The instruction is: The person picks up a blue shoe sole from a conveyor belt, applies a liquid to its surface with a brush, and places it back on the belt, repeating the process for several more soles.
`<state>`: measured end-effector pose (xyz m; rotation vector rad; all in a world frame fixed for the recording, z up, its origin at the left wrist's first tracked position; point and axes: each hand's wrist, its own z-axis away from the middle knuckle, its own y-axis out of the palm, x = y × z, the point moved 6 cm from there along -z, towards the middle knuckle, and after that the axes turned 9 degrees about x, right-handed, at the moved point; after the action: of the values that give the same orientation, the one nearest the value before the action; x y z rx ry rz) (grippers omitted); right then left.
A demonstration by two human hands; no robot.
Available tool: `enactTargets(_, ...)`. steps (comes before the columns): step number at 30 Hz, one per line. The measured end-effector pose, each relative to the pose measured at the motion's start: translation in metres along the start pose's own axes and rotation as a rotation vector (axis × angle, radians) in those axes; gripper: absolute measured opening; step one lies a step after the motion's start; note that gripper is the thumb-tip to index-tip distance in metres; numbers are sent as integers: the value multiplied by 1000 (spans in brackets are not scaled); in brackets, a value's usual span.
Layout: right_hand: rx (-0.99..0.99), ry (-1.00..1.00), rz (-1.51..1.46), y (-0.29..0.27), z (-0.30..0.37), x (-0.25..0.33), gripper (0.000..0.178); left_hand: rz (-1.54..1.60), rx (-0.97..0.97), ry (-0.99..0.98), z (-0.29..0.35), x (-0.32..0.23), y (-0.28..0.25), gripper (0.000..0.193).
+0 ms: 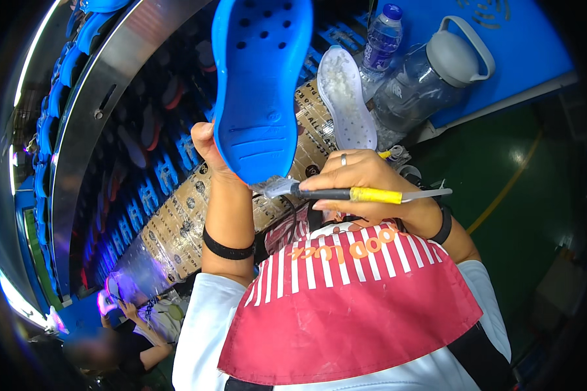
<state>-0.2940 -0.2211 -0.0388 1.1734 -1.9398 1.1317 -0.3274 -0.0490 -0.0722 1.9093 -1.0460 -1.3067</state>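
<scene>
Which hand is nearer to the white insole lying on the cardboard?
Right. The right hand, holding a brush, sits just below the white insole. The left hand is farther left, gripping the blue sole.

White insole (347,98), 2 bottles (379,40) (430,72) — blue tabletop (535,39).

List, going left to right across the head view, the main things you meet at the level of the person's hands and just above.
Curved metal rail → left hand → blue shoe sole → white insole → small water bottle → large grey-lidded jug. Lower down, the right hand holds a yellow-banded brush.
</scene>
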Motion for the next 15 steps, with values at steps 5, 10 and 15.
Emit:
enactTargets(5, 109, -69, -106, -6, -4, 10, 26, -144, -79, -156, 11, -1, -23, 79)
enactTargets(10, -76, -114, 161, -6, -10, 6, 28, 100, -127, -334, -1, 15, -20, 70)
enactTargets(15, 118, -100, 118, 8, -8, 6, 26, 23, -166, -410, 4, 17, -6, 54)
